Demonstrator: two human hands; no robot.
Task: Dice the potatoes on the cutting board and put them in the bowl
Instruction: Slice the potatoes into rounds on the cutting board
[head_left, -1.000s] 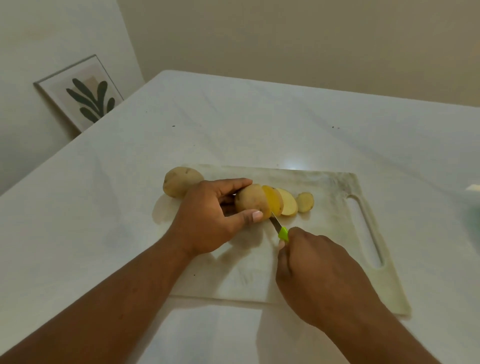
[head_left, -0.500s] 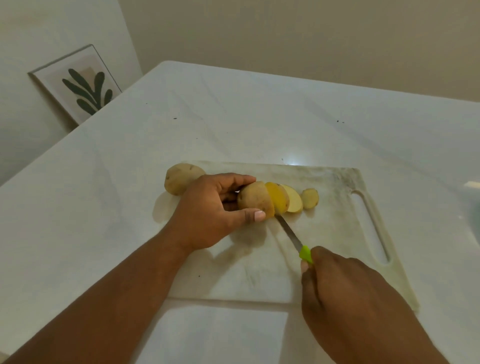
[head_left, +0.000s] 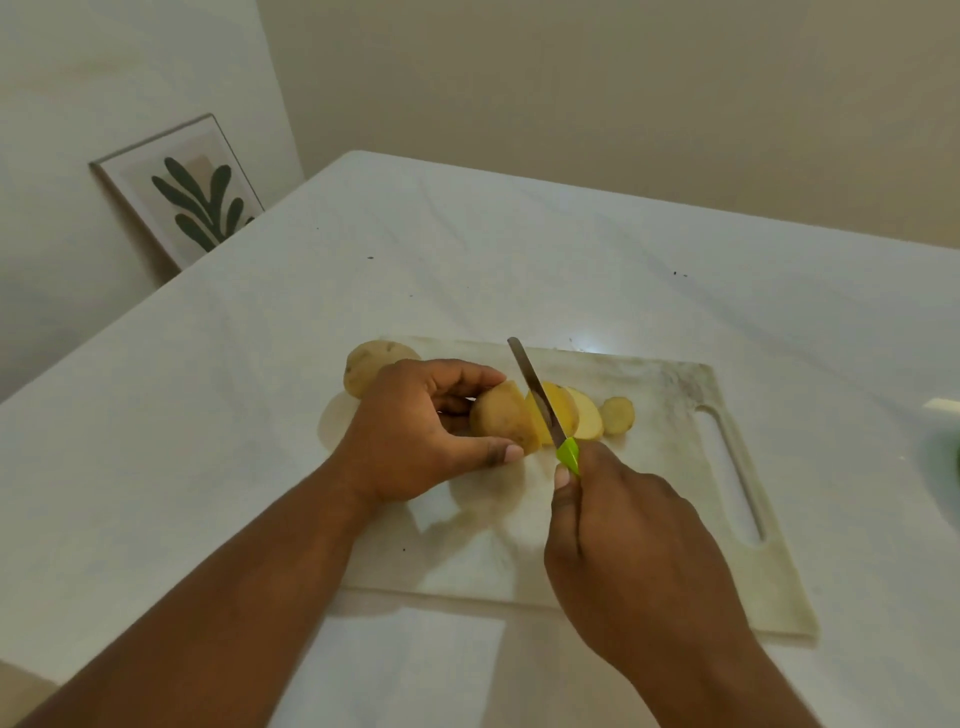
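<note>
Left hand (head_left: 415, 436) grips part-cut potato (head_left: 504, 423) on cutting board (head_left: 675, 499). Right hand (head_left: 634, 551) clenched round knife (head_left: 540, 402), blade just right of grip; slices (head_left: 587, 415) beyond; whole potato (head_left: 371, 364) behind.

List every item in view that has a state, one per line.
Left hand: grips the potato being cut.
Right hand: grips the knife.
Potato being cut: partly sliced.
Knife: blade against the cut face.
Slices: cut, leaning together.
Second potato: whole.
</note>
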